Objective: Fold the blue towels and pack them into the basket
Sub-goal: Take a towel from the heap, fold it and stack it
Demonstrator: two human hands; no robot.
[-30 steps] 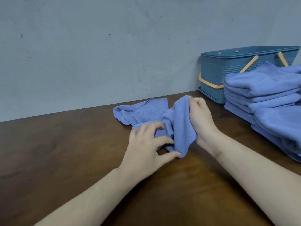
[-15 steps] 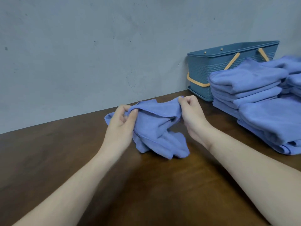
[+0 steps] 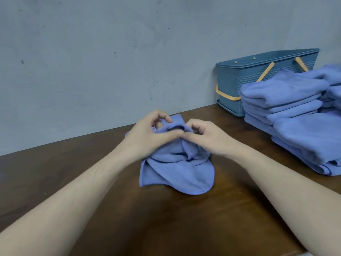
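Note:
A crumpled blue towel (image 3: pixel 177 170) hangs from both hands in the middle of the brown table, its lower edge resting on the wood. My left hand (image 3: pixel 149 133) pinches the towel's top edge from the left. My right hand (image 3: pixel 206 135) pinches the same edge from the right, fingertips almost touching the left ones. The blue plastic basket (image 3: pixel 238 78) with tan handles stands at the back right against the wall; its inside is hidden from view.
Stacks of blue towels (image 3: pixel 287 100) lie on the table's right side, in front of the basket. A grey wall runs along the table's far edge. Bare brown table (image 3: pixel 77 174) spreads to the left and front.
Both hands have come together at the towel's top edge, where half a second ago they held it spread apart. The towel now bunches below them.

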